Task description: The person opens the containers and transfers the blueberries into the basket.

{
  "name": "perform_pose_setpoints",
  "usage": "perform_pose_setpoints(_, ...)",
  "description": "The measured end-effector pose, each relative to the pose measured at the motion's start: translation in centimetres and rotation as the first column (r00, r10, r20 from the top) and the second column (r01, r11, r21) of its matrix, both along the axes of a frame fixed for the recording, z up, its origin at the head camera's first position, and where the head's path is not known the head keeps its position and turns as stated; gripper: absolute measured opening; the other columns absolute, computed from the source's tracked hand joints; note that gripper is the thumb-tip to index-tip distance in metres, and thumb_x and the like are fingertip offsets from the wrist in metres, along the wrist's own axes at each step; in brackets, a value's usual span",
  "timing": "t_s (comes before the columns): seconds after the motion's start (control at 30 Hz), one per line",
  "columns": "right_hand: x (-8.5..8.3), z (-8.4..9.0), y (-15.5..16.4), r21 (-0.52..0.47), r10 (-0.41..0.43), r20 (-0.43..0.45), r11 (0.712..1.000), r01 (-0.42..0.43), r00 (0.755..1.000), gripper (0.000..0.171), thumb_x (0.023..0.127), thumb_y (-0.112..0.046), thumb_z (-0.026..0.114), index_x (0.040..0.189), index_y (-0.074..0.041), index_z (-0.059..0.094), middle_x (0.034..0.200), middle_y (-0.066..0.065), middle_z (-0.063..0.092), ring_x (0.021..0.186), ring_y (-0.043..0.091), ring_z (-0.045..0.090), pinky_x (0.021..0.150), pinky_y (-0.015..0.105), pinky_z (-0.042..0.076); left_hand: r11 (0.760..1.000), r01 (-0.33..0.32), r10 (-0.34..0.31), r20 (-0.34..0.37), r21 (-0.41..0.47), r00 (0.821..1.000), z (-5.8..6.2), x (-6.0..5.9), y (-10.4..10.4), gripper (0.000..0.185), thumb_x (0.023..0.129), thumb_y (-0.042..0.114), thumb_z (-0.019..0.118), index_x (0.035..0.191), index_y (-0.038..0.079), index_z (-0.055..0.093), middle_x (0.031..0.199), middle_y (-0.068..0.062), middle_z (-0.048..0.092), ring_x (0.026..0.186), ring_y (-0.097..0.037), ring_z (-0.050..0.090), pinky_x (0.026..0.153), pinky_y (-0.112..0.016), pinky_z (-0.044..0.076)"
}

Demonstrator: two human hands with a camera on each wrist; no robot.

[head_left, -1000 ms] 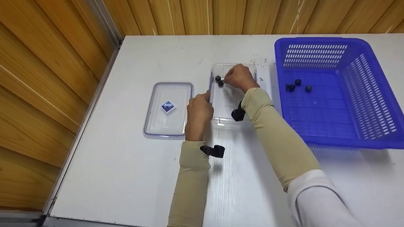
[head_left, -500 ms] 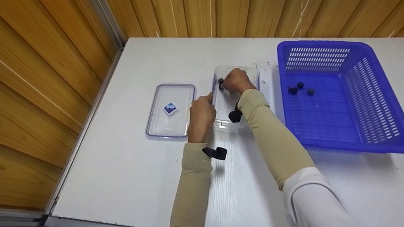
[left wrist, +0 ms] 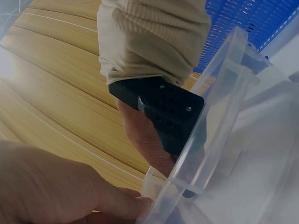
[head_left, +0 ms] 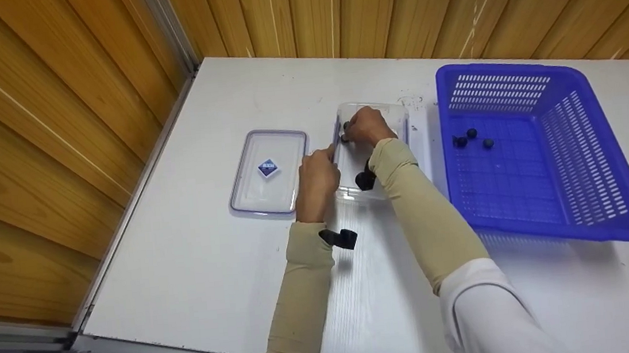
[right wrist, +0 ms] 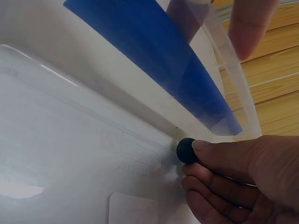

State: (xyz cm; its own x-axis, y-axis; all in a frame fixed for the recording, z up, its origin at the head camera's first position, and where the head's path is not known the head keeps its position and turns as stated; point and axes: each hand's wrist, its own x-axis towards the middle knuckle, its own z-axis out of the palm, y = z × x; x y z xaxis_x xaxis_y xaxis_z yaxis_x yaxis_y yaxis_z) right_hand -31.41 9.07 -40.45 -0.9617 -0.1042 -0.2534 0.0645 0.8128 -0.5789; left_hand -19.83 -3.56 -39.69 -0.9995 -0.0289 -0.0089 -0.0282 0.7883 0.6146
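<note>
A clear plastic food container (head_left: 355, 167) stands uncovered on the white table. My left hand (head_left: 318, 177) holds its left wall, with the thumb at the rim in the left wrist view. Inside, my right hand (head_left: 368, 127) pinches a small dark ball (right wrist: 186, 150) between thumb and forefinger, close over the container floor. Two dark balls (head_left: 344, 138) show at the fingertips in the head view, partly covered by the hand. The container's lid (head_left: 249, 191), with a blue diamond label (head_left: 268, 168), lies flat on the table left of my left hand.
A blue plastic basket (head_left: 551, 236) with slotted walls stands to the right of the container. Several small dark balls (head_left: 488, 143) lie on its floor near the left side. Wood-panelled walls (head_left: 379, 9) border the table (head_left: 185, 269) at the back and left.
My right hand has shifted left inside the container, from beside the two dark balls until its fingers partly cover them. My left hand stays on the wall. The head view has shifted slightly.
</note>
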Motion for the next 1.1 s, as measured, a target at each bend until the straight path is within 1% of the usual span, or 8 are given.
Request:
perform_pose_setpoints(0.17,-0.1,0.0,0.1,0.006,-0.004,0.019,1.0,0.004,1.0,0.024,0.082,-0.015,0.071,0.101,0.001,0.074,0.097,0.013,0.068,0.085,0.022,0.055,0.08,0.032,0.046,1.0,0.008,-0.008,0.01,0.007,1.0,0.1,0.0,0.0,0.042,0.092,0.004,0.054,0.132,0.016,0.06,0.122,-0.015,0.065,0.112,-0.036,0.061,0.093,-0.046,0.048)
perform_pose_setpoints(0.33,0.0,0.1,0.1,0.018,0.004,0.026,1.0,-0.004,1.0,0.023,0.083,-0.015,0.07,0.099,0.001,0.074,0.097,0.013,0.068,0.085,0.022,0.053,0.081,0.033,0.046,1.0,0.014,-0.014,0.006,-0.005,1.0,0.0,0.0,-0.1,0.045,0.09,0.004,0.052,0.132,0.017,0.059,0.12,-0.016,0.066,0.111,-0.038,0.061,0.091,-0.047,0.048)
perform_pose_setpoints(0.53,0.0,0.7,0.1,0.045,0.041,-0.018,0.998,-0.041,0.999,0.022,0.082,-0.016,0.07,0.096,0.0,0.076,0.088,0.009,0.069,0.079,0.02,0.052,0.072,0.029,0.042,1.0,0.01,-0.01,0.009,-0.001,1.0,0.1,0.0,-0.2,0.043,0.091,0.005,0.053,0.132,0.017,0.06,0.121,-0.015,0.066,0.111,-0.038,0.061,0.091,-0.047,0.048)
perform_pose_setpoints(0.63,0.0,1.3,0.2,0.037,0.043,-0.009,0.998,-0.042,0.999,0.022,0.083,-0.018,0.07,0.097,-0.002,0.076,0.091,0.011,0.071,0.081,0.02,0.054,0.074,0.031,0.044,1.0,0.005,-0.006,0.02,0.024,1.0,0.2,0.0,-0.3,0.041,0.092,0.005,0.053,0.13,0.017,0.061,0.119,-0.014,0.067,0.109,-0.037,0.062,0.089,-0.048,0.049)
perform_pose_setpoints(0.77,0.0,2.4,0.5,0.019,0.04,0.038,0.999,-0.041,0.998,0.025,0.087,-0.02,0.067,0.104,-0.005,0.074,0.107,0.014,0.071,0.093,0.022,0.058,0.086,0.037,0.047,0.999,-0.001,-0.002,0.046,0.05,0.999,0.2,0.0,-0.3,0.041,0.094,0.005,0.052,0.132,0.017,0.059,0.121,-0.013,0.066,0.11,-0.033,0.062,0.089,-0.046,0.049)
perform_pose_setpoints(0.93,0.2,4.0,1.0,0.004,0.047,0.043,0.999,-0.047,0.998,0.026,0.089,-0.022,0.065,0.108,-0.006,0.073,0.107,0.013,0.071,0.098,0.022,0.057,0.089,0.038,0.046,1.0,0.002,-0.004,0.059,0.029,0.998,0.3,-0.2,-0.2,0.046,0.092,0.004,0.05,0.136,0.017,0.056,0.126,-0.013,0.063,0.115,-0.034,0.059,0.093,-0.045,0.048)
perform_pose_setpoints(1.1,0.5,5.6,1.9,-0.045,0.043,0.038,0.998,-0.041,0.998,0.029,0.09,-0.021,0.063,0.113,-0.005,0.071,0.116,0.014,0.067,0.106,0.023,0.058,0.092,0.039,0.047,1.0,0.002,-0.003,0.056,0.02,0.998,0.2,-0.2,-0.1,0.047,0.092,0.002,0.048,0.136,0.017,0.055,0.128,-0.013,0.062,0.116,-0.036,0.058,0.094,-0.046,0.047)
